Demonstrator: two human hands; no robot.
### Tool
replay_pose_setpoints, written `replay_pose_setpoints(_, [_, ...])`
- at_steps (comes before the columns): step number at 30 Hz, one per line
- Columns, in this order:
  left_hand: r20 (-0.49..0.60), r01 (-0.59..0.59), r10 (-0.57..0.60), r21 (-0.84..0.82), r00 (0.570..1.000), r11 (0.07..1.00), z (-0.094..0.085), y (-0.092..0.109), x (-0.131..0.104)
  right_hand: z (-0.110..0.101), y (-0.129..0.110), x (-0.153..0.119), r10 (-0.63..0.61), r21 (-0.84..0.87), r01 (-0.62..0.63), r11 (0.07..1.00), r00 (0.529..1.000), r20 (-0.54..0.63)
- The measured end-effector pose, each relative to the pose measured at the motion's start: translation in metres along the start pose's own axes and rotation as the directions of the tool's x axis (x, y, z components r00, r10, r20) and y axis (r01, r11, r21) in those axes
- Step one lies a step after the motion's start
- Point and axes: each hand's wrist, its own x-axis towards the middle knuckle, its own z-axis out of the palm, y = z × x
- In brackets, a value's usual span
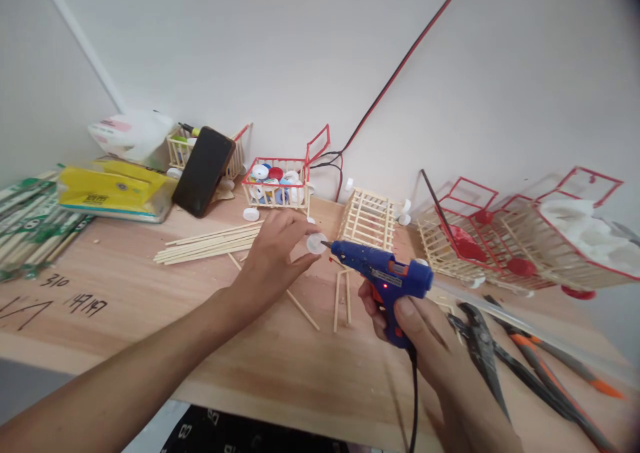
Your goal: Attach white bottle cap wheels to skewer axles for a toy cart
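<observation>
My left hand [275, 253] pinches a small clear plastic cap [317, 242] between thumb and fingers. My right hand [410, 320] is wrapped round the handle of a blue glue gun [370, 264], whose red light is lit. The gun's nozzle points left and meets the right side of the cap; whether it touches is hard to tell. Behind the gun, a stick frame with white wheels [369, 218] rests on the table. Loose thin sticks [210, 243] lie left of my left hand, and a few short joined sticks [342, 300] lie below the nozzle.
A small cart of bottle caps [277, 183], a phone [204, 172], a yellow packet [115, 188] and bundled sticks [43, 223] stand or lie left and back. More red-trimmed carts [520, 240] are at right. Pliers [483, 350] lie beside my right hand. The gun's cord [415, 400] hangs down.
</observation>
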Motion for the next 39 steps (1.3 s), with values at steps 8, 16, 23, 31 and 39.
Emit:
replay_pose_setpoints(8, [0.002,-0.016,0.016,0.008,1.0,1.0,0.002,-0.002,-0.001,-0.003,0.01,0.002,0.012,0.088,-0.015,0.996,0.999,0.032])
replay_pose_setpoints(16, [-0.023,-0.032,0.033,0.043,0.999,0.999,0.001,0.0,0.0,0.0,0.007,0.002,0.046,0.202,-0.057,0.978,0.997,0.06])
replay_pose_setpoints(23, [-0.023,-0.077,0.079,0.064,0.997,0.995,0.002,-0.001,-0.001,-0.001,0.009,0.002,0.073,0.228,-0.091,0.969,0.994,0.086])
replay_pose_setpoints(31, [-0.021,-0.099,0.1,0.071,0.995,0.993,0.002,-0.002,-0.001,0.002,0.01,0.002,0.121,0.238,-0.133,0.962,0.991,0.064])
replay_pose_setpoints(39, [-0.017,-0.086,0.088,0.084,0.996,0.993,0.004,-0.003,-0.002,0.0,0.013,0.004,0.092,0.17,-0.101,0.98,0.994,0.063])
